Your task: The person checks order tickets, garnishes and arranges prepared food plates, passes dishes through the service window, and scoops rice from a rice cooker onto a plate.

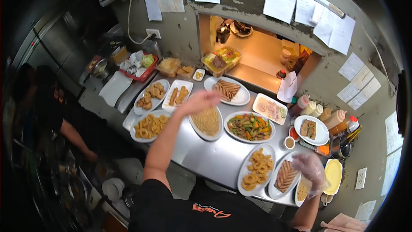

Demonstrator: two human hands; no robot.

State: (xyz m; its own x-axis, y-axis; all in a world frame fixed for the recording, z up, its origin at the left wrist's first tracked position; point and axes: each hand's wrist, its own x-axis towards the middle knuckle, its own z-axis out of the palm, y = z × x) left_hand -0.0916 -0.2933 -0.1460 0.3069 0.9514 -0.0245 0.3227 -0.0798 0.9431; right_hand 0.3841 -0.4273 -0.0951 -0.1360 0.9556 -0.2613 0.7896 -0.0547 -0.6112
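Observation:
My bare left hand (207,102) reaches over the oval plate of rice (205,122), its fingers pointing at the plate of grilled meat (226,90) behind. The fingers look stretched out; I make out nothing held. My right hand (310,167) wears a clear plastic glove. It hovers at the edge of a second plate of grilled meat (286,176), its fingers smeared by motion. Beside that plate lie a plate of fried rings (258,168) and a partly hidden small plate of rice (302,191). A plate of stir-fried vegetables and meat (250,127) sits between my hands.
Fried-food plates (150,125) and a white dish of rolls (177,95) stand left on the steel table (201,159). Sauce bottles (334,119) line the right wall. Behind is a pass-through window (253,60) with a plastic food container (222,59). A co-worker (64,116) stands at left.

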